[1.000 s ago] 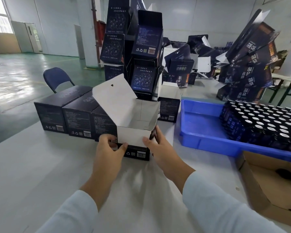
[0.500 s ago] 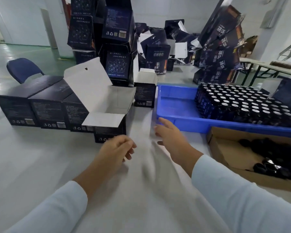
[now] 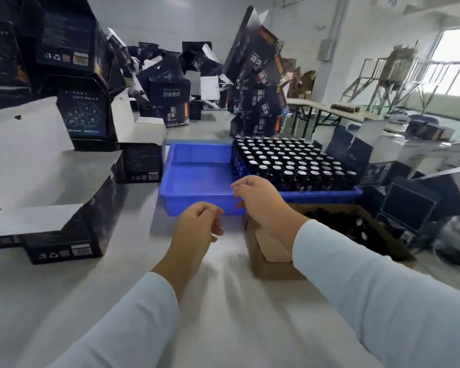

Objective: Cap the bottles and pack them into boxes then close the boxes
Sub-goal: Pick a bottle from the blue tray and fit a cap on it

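Note:
An open dark box (image 3: 61, 235) with white flaps raised stands on the table at the left. Many dark bottles (image 3: 290, 163) stand packed in the right half of a blue tray (image 3: 197, 181). A brown cardboard carton (image 3: 274, 251) holding black caps sits in front of the tray. My left hand (image 3: 197, 229) hovers over the table before the tray's near edge, fingers loosely curled, holding nothing. My right hand (image 3: 263, 200) hovers over the tray's near rim and the carton's corner, fingers loosely curled, also empty.
Stacks of dark printed boxes (image 3: 77, 75) rise behind the open box, and a leaning stack (image 3: 260, 83) stands behind the tray. More dark boxes (image 3: 409, 208) lie at the right. Folding tables (image 3: 329, 112) stand further back.
Both hands have let go of the open box and moved right toward the tray and carton. The view has swung right, so the open box now lies at the left.

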